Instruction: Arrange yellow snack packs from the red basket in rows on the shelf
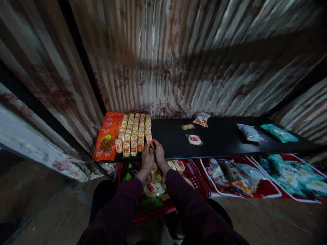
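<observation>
My left hand (147,157) and my right hand (158,151) are close together at the shelf's front edge. Between their closed fingers is a small yellow wrapped cake (149,139) with a red and white label, at the right front corner of the rows. Several matching wrapped cakes (134,147) stand in close columns to the left of my hands. Left of those lie overlapping orange snack packets (106,144). My fingertips partly cover the cake that they hold.
The black shelf (168,139) also carries a round wrapped cake (194,139), a flat yellow packet (188,126), a white-and-red bag (202,119), a pale bag (249,132) and a teal bag (279,132). Below it stand red baskets (201,182) of packaged snacks. Striped sheeting (163,68) hangs behind.
</observation>
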